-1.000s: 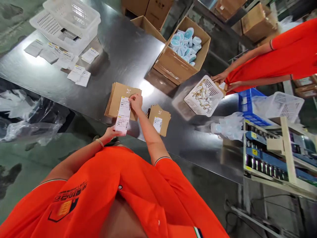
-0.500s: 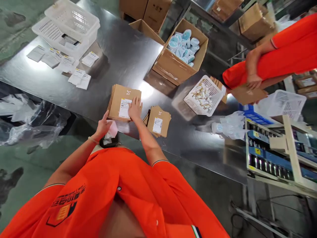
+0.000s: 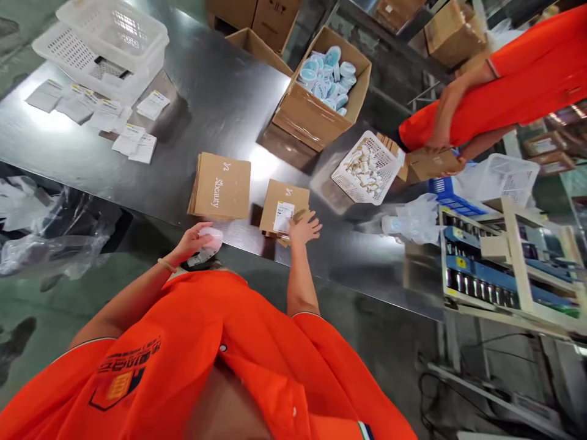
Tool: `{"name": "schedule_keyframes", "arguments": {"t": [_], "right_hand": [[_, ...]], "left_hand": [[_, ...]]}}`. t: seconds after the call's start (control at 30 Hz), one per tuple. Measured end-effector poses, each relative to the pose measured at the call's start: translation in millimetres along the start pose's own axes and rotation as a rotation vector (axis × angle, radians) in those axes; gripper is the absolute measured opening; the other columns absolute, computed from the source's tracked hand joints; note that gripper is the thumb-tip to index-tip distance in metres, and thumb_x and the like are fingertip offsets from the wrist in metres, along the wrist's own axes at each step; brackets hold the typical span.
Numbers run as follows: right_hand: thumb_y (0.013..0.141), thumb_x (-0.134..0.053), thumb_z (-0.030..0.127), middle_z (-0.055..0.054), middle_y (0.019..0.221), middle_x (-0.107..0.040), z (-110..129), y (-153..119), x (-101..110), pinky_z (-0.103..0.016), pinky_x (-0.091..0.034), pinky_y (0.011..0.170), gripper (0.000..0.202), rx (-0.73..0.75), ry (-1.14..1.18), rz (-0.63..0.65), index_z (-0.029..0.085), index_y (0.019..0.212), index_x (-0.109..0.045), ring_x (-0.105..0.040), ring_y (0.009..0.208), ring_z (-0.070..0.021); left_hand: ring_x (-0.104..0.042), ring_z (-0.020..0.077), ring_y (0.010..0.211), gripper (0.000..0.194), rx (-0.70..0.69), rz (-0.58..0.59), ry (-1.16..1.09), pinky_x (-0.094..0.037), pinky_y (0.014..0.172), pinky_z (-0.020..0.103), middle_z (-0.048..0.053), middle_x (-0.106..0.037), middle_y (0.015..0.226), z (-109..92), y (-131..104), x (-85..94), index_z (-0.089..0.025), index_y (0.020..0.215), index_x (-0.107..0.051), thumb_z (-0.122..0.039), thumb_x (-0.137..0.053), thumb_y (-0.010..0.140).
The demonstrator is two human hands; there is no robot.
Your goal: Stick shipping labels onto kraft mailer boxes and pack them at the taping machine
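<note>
Standing by the steel table (image 3: 206,98), I see the left stack (image 3: 233,186) of flat cartons, its top unlabelled, and just beside it the right stack (image 3: 296,192), bearing a white label (image 3: 283,217). Setting that one straight seems the step in hand; the next move likely calls for a label pressed flat on the left stack. The right hand (image 3: 304,230) splays at the right stack's edge, grasping nothing I can make out. The left hand (image 3: 190,243) grips a curled label strip (image 3: 213,238).
</note>
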State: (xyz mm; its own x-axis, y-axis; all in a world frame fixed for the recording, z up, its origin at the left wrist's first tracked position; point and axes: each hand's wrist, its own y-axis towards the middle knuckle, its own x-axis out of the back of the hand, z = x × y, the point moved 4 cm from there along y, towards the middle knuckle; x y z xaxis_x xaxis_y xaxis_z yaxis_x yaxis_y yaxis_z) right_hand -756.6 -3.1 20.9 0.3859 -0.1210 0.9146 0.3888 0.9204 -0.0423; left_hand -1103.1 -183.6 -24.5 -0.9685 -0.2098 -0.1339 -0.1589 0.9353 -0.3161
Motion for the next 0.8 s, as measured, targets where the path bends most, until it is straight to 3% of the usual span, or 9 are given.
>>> {"name": "schedule_keyframes", "arguments": {"t": [0.07, 0.17, 0.23, 0.27, 0.37, 0.47, 0.53, 0.63, 0.8], "right_hand": [[0.086, -0.082, 0.034, -0.023, 0.139, -0.07, 20.0, -37.0, -21.6, -0.054, -0.051, 0.107, 0.048, 0.23, 0.14, 0.177, 0.017, 0.13, -0.074, -0.065, 0.13, -0.0384], [0.073, -0.092, 0.042, -0.007, 0.106, -0.079, 64.1, -126.7, -79.5, -0.04, -0.056, 0.094, 0.036, 0.588, 0.518, 0.856, 0.021, 0.099, -0.079, -0.071, 0.104, -0.028], [0.069, -0.091, 0.045, 0.001, 0.078, -0.071, 78.6, -173.0, -107.0, -0.033, -0.054, 0.079, 0.032, 0.559, 0.628, 1.123, 0.021, 0.079, -0.073, -0.066, 0.081, -0.0212], [0.069, -0.089, 0.044, 0.004, 0.069, -0.065, 81.9, -186.6, -115.4, -0.03, -0.051, 0.073, 0.031, 0.5, 0.66, 1.183, 0.021, 0.075, -0.069, -0.062, 0.072, -0.0185], [0.068, -0.086, 0.035, 0.01, 0.06, -0.056, 87.5, -191.4, -118.4, -0.026, -0.045, 0.064, 0.027, 0.327, 0.772, 1.085, 0.024, 0.081, -0.065, -0.052, 0.06, -0.0137], [0.066, -0.084, 0.026, 0.011, 0.059, -0.054, 98.9, -175.6, -105.6, -0.025, -0.046, 0.064, 0.028, 0.292, 0.856, 0.911, 0.026, 0.087, -0.065, -0.051, 0.059, -0.0129], [0.068, -0.083, 0.026, 0.009, 0.06, -0.058, 109.2, -169.6, -99.7, -0.026, -0.049, 0.067, 0.022, 0.314, 0.838, 0.9, 0.025, 0.08, -0.065, -0.055, 0.061, -0.0141], [0.07, -0.084, 0.028, 0.003, 0.069, -0.069, 119.0, -165.3, -94.4, -0.03, -0.055, 0.072, 0.017, 0.323, 0.804, 0.923, 0.023, 0.077, -0.069, -0.064, 0.068, -0.017], [0.068, -0.089, 0.028, -0.001, 0.075, -0.076, 113.0, -160.1, -87.9, -0.033, -0.057, 0.074, 0.017, 0.313, 0.803, 0.924, 0.023, 0.075, -0.074, -0.07, 0.075, -0.0209]], "left_hand": [[-0.071, 0.0219, 0.089, 0.072, 0.025, 0.017, -0.102, -0.058, 0.083, 0.032, 0.004, -0.077, 0.096, 3.7, -2.8, -1.8, -0.018, 0.122, -0.075, -0.039, -0.097, 0.056], [-0.072, 0.0211, 0.091, 0.076, 0.04, -0.086, -0.243, -0.059, 0.085, 0.033, 0.004, -0.077, 0.1, 5.8, 1.3, 3.6, -0.019, 0.124, -0.071, -0.032, -0.098, 0.055], [-0.071, 0.0191, 0.088, 0.071, 0.118, -0.251, -0.328, -0.059, 0.084, 0.032, 0.003, -0.076, 0.098, 9.3, 6.2, 15.1, -0.019, 0.123, -0.068, -0.027, -0.097, 0.059], [-0.071, 0.0176, 0.085, 0.068, 0.186, -0.354, -0.359, -0.058, 0.083, 0.031, 0.002, -0.075, 0.094, 12.4, 7.4, 21.7, -0.02, 0.124, -0.065, -0.025, -0.095, 0.063], [-0.068, 0.0163, 0.073, 0.06, 0.372, -0.579, -0.414, -0.056, 0.075, 0.029, -0.002, -0.067, 0.08, 21.8, 2.7, 31.7, -0.021, 0.133, -0.056, -0.031, -0.087, 0.083], [-0.072, 0.0207, 0.075, 0.069, 0.34, -0.456, -0.403, -0.058, 0.076, 0.034, 0.0, -0.07, 0.082, 23.9, -5.4, 17.1, -0.021, 0.145, -0.05, -0.055, -0.079, 0.093], [-0.074, 0.0226, 0.082, 0.081, 0.21, -0.292, -0.289, -0.059, 0.081, 0.036, 0.002, -0.073, 0.088, 19.2, -10.4, 2.1, -0.021, 0.139, -0.059, -0.062, -0.091, 0.077], [-0.075, 0.0253, 0.09, 0.081, 0.055, -0.162, -0.104, -0.059, 0.088, 0.037, 0.004, -0.078, 0.093, 9.7, -13.7, -10.9, -0.019, 0.112, -0.074, -0.053, -0.105, 0.046], [-0.077, 0.0283, 0.088, 0.067, 0.029, -0.136, -0.043, -0.061, 0.087, 0.04, 0.011, -0.084, 0.094, -3.5, 5.7, -9.1, -0.015, 0.096, -0.082, -0.046, -0.106, 0.041]]}}
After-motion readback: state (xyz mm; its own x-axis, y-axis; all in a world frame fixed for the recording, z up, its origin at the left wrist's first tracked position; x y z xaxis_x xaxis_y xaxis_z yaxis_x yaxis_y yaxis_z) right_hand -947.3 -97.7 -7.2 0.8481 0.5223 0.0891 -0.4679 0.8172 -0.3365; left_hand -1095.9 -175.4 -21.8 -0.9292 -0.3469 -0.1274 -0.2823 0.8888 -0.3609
